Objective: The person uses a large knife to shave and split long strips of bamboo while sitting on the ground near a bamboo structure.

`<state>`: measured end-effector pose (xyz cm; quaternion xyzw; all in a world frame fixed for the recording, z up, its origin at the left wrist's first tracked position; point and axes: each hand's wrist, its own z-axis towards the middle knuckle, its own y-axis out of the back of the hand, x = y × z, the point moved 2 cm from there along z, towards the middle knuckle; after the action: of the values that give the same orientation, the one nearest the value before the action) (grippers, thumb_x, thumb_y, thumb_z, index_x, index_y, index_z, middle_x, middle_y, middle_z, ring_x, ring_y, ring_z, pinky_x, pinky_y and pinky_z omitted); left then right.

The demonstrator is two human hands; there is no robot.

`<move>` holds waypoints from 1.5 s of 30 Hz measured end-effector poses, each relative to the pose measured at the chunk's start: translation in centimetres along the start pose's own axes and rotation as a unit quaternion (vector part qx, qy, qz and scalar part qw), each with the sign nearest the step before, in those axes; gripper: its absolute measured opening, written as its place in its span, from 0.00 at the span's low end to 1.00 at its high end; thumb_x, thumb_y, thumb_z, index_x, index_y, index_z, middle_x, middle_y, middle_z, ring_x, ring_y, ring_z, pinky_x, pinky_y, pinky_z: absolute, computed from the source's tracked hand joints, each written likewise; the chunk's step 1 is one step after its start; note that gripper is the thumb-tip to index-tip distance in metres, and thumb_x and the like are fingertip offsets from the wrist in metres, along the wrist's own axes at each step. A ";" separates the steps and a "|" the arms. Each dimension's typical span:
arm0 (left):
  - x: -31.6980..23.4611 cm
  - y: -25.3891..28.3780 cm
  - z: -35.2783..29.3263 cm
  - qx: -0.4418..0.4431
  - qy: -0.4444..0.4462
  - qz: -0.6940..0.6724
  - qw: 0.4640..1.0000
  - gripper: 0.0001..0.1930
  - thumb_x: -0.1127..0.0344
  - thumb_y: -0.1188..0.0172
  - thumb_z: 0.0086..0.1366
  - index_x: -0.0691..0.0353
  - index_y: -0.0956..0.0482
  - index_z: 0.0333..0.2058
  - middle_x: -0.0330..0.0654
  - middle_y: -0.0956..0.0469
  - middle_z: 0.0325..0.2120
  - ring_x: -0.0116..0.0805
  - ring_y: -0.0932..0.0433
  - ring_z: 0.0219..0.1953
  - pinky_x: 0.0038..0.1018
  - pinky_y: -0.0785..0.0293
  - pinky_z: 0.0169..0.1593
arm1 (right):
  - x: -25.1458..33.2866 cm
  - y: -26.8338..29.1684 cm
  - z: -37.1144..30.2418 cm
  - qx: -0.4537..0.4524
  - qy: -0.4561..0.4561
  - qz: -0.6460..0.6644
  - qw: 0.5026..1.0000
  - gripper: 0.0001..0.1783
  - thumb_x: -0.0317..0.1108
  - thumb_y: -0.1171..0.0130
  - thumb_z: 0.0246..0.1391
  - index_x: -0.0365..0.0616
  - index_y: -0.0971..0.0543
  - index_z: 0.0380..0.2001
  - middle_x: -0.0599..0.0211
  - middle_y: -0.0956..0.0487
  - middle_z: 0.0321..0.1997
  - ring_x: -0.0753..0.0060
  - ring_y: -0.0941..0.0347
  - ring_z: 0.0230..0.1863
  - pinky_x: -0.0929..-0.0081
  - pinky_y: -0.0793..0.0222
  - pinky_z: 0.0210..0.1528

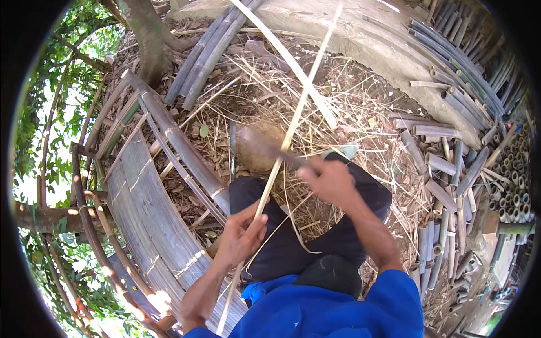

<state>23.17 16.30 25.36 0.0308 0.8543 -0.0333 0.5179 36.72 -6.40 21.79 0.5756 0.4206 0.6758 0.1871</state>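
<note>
A long, pale bamboo strip [297,115] slants from my lap up toward the far ground. My left hand [242,234] is closed round its lower part, above my left thigh. In my right hand [332,180] is the handle of a knife [284,158]. Its blade points left and crosses the strip; motion smears the blade, so I cannot tell how deep its edge sits. A thin curled shaving [293,225] hangs between my knees. Beyond the blade is a rounded brown block [256,149]. Another, wider pale strip [282,48] passes behind the held one.
To my left stands a bamboo bench [149,197] with a pole rail [174,135]. Dark bamboo poles [211,56] lie near a tree trunk [147,42]. Shavings and dry leaves [366,101] litter the ground. Cut bamboo pieces [442,163] are piled at right, beside stacked tubes [513,180].
</note>
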 end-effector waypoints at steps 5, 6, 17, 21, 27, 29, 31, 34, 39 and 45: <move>0.1 -1.4 0.8 -0.003 -0.016 -0.049 0.999 0.21 0.65 0.45 0.76 0.63 0.27 0.64 0.30 0.33 0.17 0.17 0.39 0.12 0.18 0.46 0.15 | 1.3 -2.0 -2.3 -0.010 0.165 0.001 0.986 0.32 0.67 0.36 0.54 0.44 0.22 0.25 0.53 0.22 0.17 0.45 0.21 0.22 0.52 0.26 0.27; 0.1 -1.4 0.9 -0.002 -0.013 -0.050 0.999 0.21 0.65 0.45 0.76 0.63 0.27 0.64 0.30 0.33 0.17 0.17 0.39 0.12 0.18 0.46 0.15 | 0.6 -0.8 -1.3 -0.029 0.117 0.011 0.993 0.33 0.68 0.38 0.54 0.44 0.22 0.25 0.53 0.22 0.17 0.44 0.21 0.21 0.52 0.26 0.27; 0.3 -1.5 -0.7 -0.002 0.002 -0.055 0.998 0.20 0.68 0.43 0.75 0.67 0.26 0.62 0.26 0.34 0.16 0.15 0.38 0.13 0.18 0.46 0.17 | -2.8 0.9 2.5 -0.038 -0.048 -0.017 0.998 0.30 0.63 0.40 0.58 0.43 0.16 0.30 0.54 0.21 0.17 0.46 0.20 0.22 0.55 0.25 0.28; 1.6 -0.2 -2.9 0.011 0.034 -0.044 0.998 0.20 0.69 0.44 0.75 0.67 0.27 0.63 0.26 0.34 0.17 0.14 0.39 0.16 0.18 0.47 0.19 | -0.4 -0.2 -0.6 0.025 0.145 -0.041 0.988 0.35 0.69 0.40 0.55 0.42 0.16 0.29 0.52 0.20 0.19 0.45 0.21 0.23 0.54 0.25 0.30; 1.7 0.1 -3.9 0.004 0.019 -0.028 0.999 0.19 0.69 0.45 0.76 0.66 0.26 0.62 0.24 0.34 0.17 0.13 0.39 0.17 0.18 0.47 0.22 | -2.1 0.9 1.9 0.018 0.135 -0.052 0.989 0.38 0.73 0.39 0.52 0.43 0.18 0.23 0.54 0.24 0.14 0.46 0.22 0.20 0.53 0.26 0.27; 1.1 0.1 -4.6 0.015 0.018 0.002 1.000 0.19 0.69 0.45 0.76 0.66 0.26 0.62 0.24 0.34 0.17 0.13 0.38 0.17 0.18 0.47 0.22 | -1.7 1.2 1.8 0.016 0.156 -0.043 0.987 0.37 0.72 0.39 0.52 0.43 0.19 0.23 0.54 0.24 0.14 0.47 0.22 0.20 0.53 0.26 0.27; 1.5 0.4 -4.9 0.015 0.038 -0.036 0.999 0.19 0.68 0.45 0.76 0.66 0.26 0.62 0.24 0.33 0.18 0.13 0.38 0.17 0.18 0.48 0.21 | -0.8 0.4 0.9 0.005 0.111 -0.022 0.994 0.37 0.72 0.39 0.52 0.44 0.19 0.23 0.54 0.24 0.14 0.46 0.22 0.20 0.53 0.26 0.28; 1.6 0.9 -4.4 -0.017 0.065 -0.072 0.995 0.19 0.69 0.45 0.76 0.65 0.27 0.63 0.25 0.34 0.17 0.13 0.39 0.16 0.18 0.49 0.19 | 1.5 -1.7 -1.1 0.060 0.135 -0.051 0.988 0.33 0.69 0.37 0.53 0.45 0.17 0.29 0.52 0.21 0.19 0.46 0.20 0.24 0.53 0.24 0.31; 2.0 0.5 -6.2 -0.006 0.052 -0.044 0.998 0.19 0.67 0.44 0.75 0.65 0.25 0.61 0.25 0.32 0.17 0.13 0.38 0.16 0.18 0.47 0.20 | -6.8 2.3 5.0 -0.009 0.001 -0.079 0.997 0.38 0.70 0.43 0.58 0.40 0.13 0.38 0.52 0.21 0.17 0.49 0.22 0.21 0.55 0.25 0.29; 4.8 2.2 -13.7 -0.035 0.073 0.026 0.996 0.16 0.66 0.41 0.74 0.67 0.20 0.56 0.28 0.29 0.18 0.15 0.35 0.17 0.18 0.42 0.21 | -14.5 9.0 12.2 -0.119 -0.160 -0.045 0.979 0.48 0.78 0.57 0.61 0.38 0.13 0.37 0.46 0.14 0.36 0.45 0.17 0.43 0.54 0.24 0.52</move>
<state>9.00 19.81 27.36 0.0377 0.8895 0.0125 0.4552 54.05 -18.00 19.63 0.6303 0.3275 0.6109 0.3496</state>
